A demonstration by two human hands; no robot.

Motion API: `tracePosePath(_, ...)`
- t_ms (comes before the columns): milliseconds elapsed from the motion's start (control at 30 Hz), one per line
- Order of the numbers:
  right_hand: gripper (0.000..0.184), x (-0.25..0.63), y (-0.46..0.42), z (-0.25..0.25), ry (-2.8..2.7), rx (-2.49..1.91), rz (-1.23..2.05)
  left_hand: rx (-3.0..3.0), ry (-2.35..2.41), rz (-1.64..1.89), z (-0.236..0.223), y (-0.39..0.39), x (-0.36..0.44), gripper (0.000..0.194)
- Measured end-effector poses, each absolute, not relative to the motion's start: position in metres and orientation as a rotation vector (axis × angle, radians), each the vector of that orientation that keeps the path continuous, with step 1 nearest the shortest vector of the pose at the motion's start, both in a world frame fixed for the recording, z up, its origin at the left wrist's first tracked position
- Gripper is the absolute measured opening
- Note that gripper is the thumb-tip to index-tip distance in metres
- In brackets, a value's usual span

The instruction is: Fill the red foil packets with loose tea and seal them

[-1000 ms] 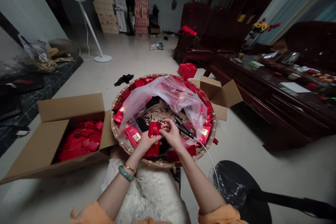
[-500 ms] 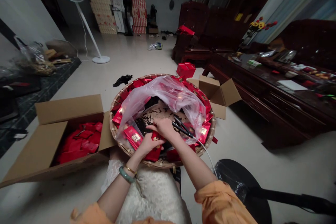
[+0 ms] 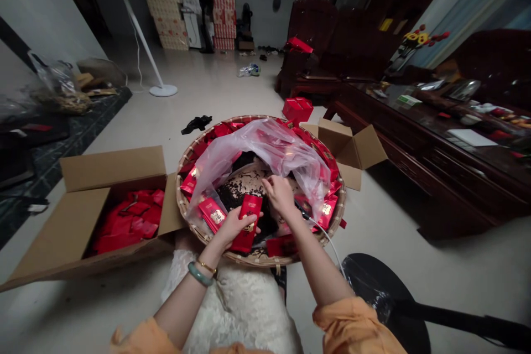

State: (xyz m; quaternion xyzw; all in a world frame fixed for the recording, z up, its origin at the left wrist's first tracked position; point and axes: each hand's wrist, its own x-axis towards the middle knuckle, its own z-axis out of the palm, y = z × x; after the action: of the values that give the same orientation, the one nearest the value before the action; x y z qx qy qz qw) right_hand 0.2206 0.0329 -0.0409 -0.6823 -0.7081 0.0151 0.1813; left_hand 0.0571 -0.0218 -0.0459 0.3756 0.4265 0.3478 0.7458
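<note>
My left hand (image 3: 233, 228) is closed around an upright red packet (image 3: 251, 206) with gold and black print. My right hand (image 3: 281, 197) hovers over the loose dark tea leaves (image 3: 236, 188), up and right of the packet, fingertips pinched together; anything between them is too small to make out. The leaves lie in a clear plastic bag (image 3: 265, 141) inside a round woven basket (image 3: 179, 188). Behind my right wrist, a black clamp-like tool (image 3: 303, 209) with a white cord is mostly hidden. More red packets (image 3: 212, 214) lie left of my left hand.
On the left, an open cardboard box (image 3: 83, 227) holds many red packets. Another open box (image 3: 352, 149) sits right of the basket, near a dark wooden table (image 3: 415, 138). A black round base (image 3: 385, 298) stands at lower right, a white fan (image 3: 145, 50) farther back.
My right hand crossed over the packet's top half a second ago, then moved right, off it, over the leaves. My left hand has kept hold of the packet throughout.
</note>
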Motion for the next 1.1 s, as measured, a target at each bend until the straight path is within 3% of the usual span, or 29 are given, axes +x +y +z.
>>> tracePosePath(67, 0.043, 0.238, 0.030, -0.047, -1.937, -2.166, -0.051, 0.773, 0.929, 0.794, -0.043, -0.021, 0.055, 0.049)
tracePosePath(233, 0.057, 0.258, 0.021, -0.064, -1.970, -2.388, 0.121, 0.739, 0.915, 0.819, -0.047, -0.020, 0.054, 0.051)
tracePosePath(500, 0.054, 0.252, 0.022, -0.017, -2.126, -1.534, 0.739, 0.766, 0.934, 0.793, -0.051, -0.018, 0.055, 0.051)
tracePosePath(633, 0.049, 0.233, 0.025, -0.001, -2.239, -1.426, 0.974, 0.805, 0.927, 0.723, -0.049, -0.019, 0.055, 0.049)
tracePosePath(967, 0.050, 0.224, 0.031, -0.011, -2.217, -1.456, 0.985, 0.774, 0.877, 0.702, -0.047, -0.019, 0.053, 0.047)
tracePosePath(1100, 0.048, 0.224, 0.031, -0.014, -2.204, -1.479, 0.927, 0.650, 0.862, 0.607, -0.054, -0.016, 0.051, 0.061)
